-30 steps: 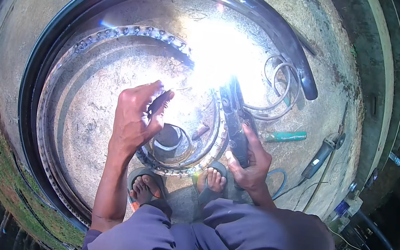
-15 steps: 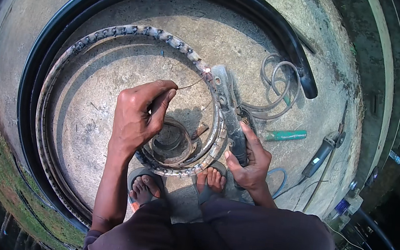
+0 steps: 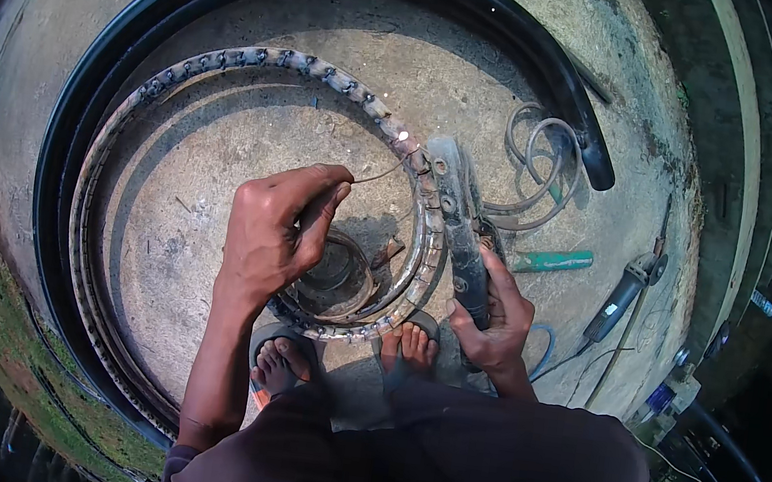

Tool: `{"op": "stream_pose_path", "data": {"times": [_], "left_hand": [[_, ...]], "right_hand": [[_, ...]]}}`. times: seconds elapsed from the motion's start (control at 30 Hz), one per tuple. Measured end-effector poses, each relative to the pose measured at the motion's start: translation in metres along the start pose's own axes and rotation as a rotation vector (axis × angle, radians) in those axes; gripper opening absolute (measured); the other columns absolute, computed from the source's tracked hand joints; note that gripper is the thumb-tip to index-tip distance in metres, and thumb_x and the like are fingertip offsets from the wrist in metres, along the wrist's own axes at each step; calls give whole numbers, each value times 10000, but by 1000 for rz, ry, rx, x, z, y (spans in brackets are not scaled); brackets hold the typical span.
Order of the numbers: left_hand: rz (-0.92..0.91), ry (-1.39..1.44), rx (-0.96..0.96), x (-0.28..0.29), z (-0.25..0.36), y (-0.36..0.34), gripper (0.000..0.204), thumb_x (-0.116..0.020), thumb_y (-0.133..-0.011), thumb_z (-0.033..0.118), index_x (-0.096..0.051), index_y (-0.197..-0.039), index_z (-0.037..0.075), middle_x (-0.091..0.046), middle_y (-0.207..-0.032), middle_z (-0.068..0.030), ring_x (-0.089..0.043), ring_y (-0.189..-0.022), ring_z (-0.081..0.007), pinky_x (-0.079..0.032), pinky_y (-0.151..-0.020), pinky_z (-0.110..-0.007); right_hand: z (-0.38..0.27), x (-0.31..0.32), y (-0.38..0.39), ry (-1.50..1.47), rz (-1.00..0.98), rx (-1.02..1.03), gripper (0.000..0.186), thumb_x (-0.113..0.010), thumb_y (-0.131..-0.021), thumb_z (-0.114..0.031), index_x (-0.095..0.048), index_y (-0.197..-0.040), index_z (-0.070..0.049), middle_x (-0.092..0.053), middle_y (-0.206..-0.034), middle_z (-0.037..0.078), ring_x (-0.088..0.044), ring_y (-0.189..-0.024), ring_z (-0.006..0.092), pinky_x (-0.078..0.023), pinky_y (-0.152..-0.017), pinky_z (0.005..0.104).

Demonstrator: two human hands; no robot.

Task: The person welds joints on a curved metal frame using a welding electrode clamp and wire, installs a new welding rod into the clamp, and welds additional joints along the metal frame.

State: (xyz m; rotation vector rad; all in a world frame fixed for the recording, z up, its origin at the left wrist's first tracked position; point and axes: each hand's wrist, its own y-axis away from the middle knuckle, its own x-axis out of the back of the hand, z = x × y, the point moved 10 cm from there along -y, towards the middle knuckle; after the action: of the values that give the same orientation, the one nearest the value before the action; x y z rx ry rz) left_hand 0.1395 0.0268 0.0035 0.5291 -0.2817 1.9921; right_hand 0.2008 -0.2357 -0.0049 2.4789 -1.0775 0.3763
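Note:
My left hand [image 3: 277, 228] pinches a thin metal rod [image 3: 376, 178] between thumb and fingertips. The rod reaches toward the upper right part of a large coiled metal ring [image 3: 429, 246], which has dark weld-like marks along its segments. On the ring, a small spot [image 3: 404, 135] glows bright white. My right hand [image 3: 496, 327] is closed round a long dark tool [image 3: 461, 217] with round recesses along its side, which looks like a welding electrode holder. Its upper end lies just right of the glowing spot, apart from it. Whether it touches the ring I cannot tell.
A thick black curved tube [image 3: 57, 172] arcs around the ring. To the right lie a looped grey cable [image 3: 529, 215], a green cylinder [image 3: 552, 261] and an angle grinder [image 3: 614, 308]. Inside the ring sits a smaller coil [image 3: 366, 287]. My sandalled feet [image 3: 279, 363] stand at its near edge.
The dark tool in my right hand has moved right, away from the glowing spot. My left hand with the rod has shifted slightly right and down.

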Motion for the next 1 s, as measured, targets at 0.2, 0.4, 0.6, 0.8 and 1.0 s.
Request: {"op": "stream_pose_path", "data": {"times": [0.2, 0.4, 0.6, 0.8, 1.0], "left_hand": [[-11, -7, 7, -4, -3, 0, 123, -697, -842, 55, -719, -962, 37, -714, -849, -167, -711, -735, -314, -545, -657, -360], [-3, -4, 12, 0, 1, -2, 104, -690, -856, 72, -722, -949, 39, -704, -796, -162, -698, -682, -299, -524, -619, -353], [15, 14, 23, -4, -6, 0, 110, -687, -866, 61, -731, -960, 23, -701, -753, -144, -678, -622, -215, -509, -583, -311], [13, 9, 45, -5, -4, -1, 97, -696, -869, 73, -735, -946, 28, -705, -758, -144, -690, -640, -201, -517, -596, -300], [17, 20, 16, -9, -5, -4, 102, -696, -866, 72, -734, -948, 26, -708, -764, -143, -702, -655, -214, -522, -607, -307]], "right_hand": [[-1, 2, 2, 16, 10, 12, 688, -665, -759, 90, -400, -1393, 136, -648, -1164, 231, -648, -1023, 182, -514, -849, 265], [4, -2, 3, 29, -12, -28, 684, -654, -763, 111, -390, -1393, 143, -631, -1199, 254, -636, -1073, 204, -511, -886, 280], [6, -6, 2, 12, -5, -36, 699, -653, -768, 113, -370, -1407, 140, -624, -1210, 262, -633, -1091, 212, -502, -911, 285], [4, -4, 2, 9, -9, -21, 696, -642, -774, 115, -360, -1409, 150, -602, -1246, 289, -617, -1144, 245, -488, -950, 305], [-1, -4, -1, -20, 10, 12, 700, -640, -772, 116, -358, -1411, 149, -607, -1239, 286, -620, -1140, 244, -484, -959, 309]]}}
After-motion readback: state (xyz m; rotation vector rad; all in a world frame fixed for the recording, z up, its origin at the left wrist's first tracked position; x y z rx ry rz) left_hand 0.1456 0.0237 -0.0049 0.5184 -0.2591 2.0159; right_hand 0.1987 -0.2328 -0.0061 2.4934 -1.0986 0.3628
